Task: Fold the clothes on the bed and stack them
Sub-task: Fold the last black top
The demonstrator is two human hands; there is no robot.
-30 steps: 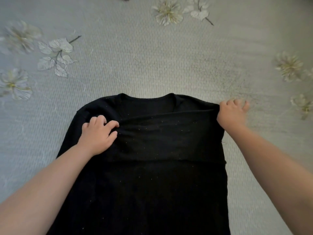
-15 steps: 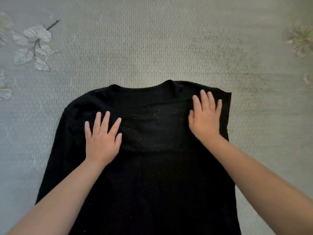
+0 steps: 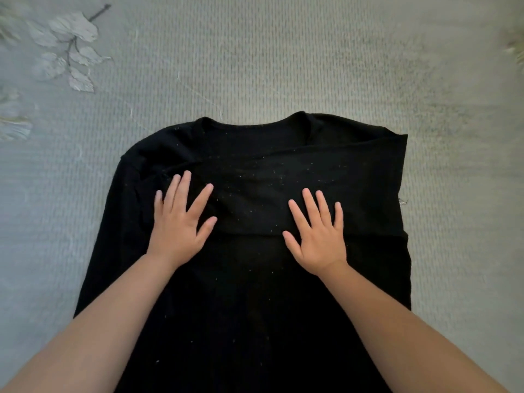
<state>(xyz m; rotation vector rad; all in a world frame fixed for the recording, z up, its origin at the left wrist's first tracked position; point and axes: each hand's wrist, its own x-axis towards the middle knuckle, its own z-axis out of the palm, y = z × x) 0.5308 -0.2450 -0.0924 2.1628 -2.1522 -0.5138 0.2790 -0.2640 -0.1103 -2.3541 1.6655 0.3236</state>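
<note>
Both hands lie flat with fingers spread, gripping nothing: the left hand [image 3: 178,225] and right hand [image 3: 317,236] press on a black knit long-sleeved top [image 3: 255,293] spread neckline-away on the grey flower-patterned bed cover [image 3: 255,52].

Black garment [image 3: 255,307] lies flat on the bedspread [image 3: 283,52], neckline farthest, one sleeve folded across chest.

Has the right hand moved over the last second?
Yes. The right hand left the shirt's right edge and slid inward toward the middle, now lying flat across the folded sleeve's lower edge, well below the collar.
</note>
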